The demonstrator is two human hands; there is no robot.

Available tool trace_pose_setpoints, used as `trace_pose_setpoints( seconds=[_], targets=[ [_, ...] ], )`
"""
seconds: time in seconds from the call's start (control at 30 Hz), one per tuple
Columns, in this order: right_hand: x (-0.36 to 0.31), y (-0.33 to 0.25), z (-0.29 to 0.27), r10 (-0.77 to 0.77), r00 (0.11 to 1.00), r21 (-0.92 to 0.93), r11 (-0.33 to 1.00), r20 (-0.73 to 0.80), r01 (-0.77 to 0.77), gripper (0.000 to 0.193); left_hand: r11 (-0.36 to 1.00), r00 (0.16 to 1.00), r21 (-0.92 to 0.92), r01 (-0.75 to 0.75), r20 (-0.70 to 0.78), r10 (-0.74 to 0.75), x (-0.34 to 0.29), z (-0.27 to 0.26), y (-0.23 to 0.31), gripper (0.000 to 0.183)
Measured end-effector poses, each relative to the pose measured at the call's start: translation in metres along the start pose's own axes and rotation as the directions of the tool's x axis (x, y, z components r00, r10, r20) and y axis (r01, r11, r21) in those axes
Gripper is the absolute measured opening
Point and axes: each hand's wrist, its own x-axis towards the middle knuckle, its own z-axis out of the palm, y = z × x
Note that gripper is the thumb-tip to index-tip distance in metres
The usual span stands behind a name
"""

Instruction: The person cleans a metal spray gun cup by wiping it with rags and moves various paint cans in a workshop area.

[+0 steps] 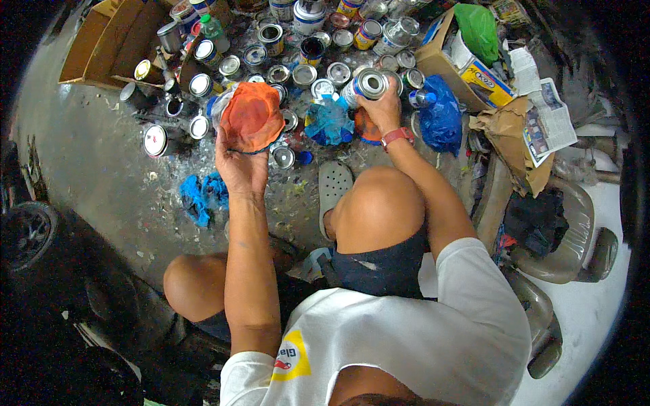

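Note:
My left hand (pixel 240 166) is wrapped from below around a can whose top is hidden under an orange, paint-stained cover (pixel 254 117). Whether that cover is cloth or plastic I cannot tell; a strip of white and blue label shows at its left edge. Out to the right, my right hand (pixel 382 107) grips a paint can (pixel 371 84) by its side, with the metal top facing me. Between the hands, on the floor, stands something draped in a blue-stained cover (pixel 330 122). An orange-topped thing (pixel 367 127) sits partly hidden below my right hand.
Several paint cans (pixel 271 39) crowd the far floor. A crumpled blue rag (pixel 203 197) lies left of my forearm. At right are a blue plastic bag (pixel 440 115), a cardboard box (pixel 433 64), newspaper (pixel 550 118) and a plastic chair (pixel 569 230). A wheel (pixel 28 235) stands far left.

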Motion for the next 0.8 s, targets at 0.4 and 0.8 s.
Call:
trace_pose_setpoints(
  seconds=[0.4, 0.8],
  targets=[
    [-0.069, -0.008, 0.016, -0.525, 0.844, 0.036, 0.851, 0.108, 0.524, 0.066, 0.997, 0.995, 0.055, 0.045, -0.088, -0.04, 0.004, -0.007, -0.006, 0.052],
    [-0.145, 0.091, 0.151, -0.468, 0.281, 0.134, 0.675, 0.838, 0.726, 0.038, 0.988, 0.978, 0.086, 0.125, -0.181, -0.108, -0.005, -0.013, -0.007, 0.052]
  ],
)
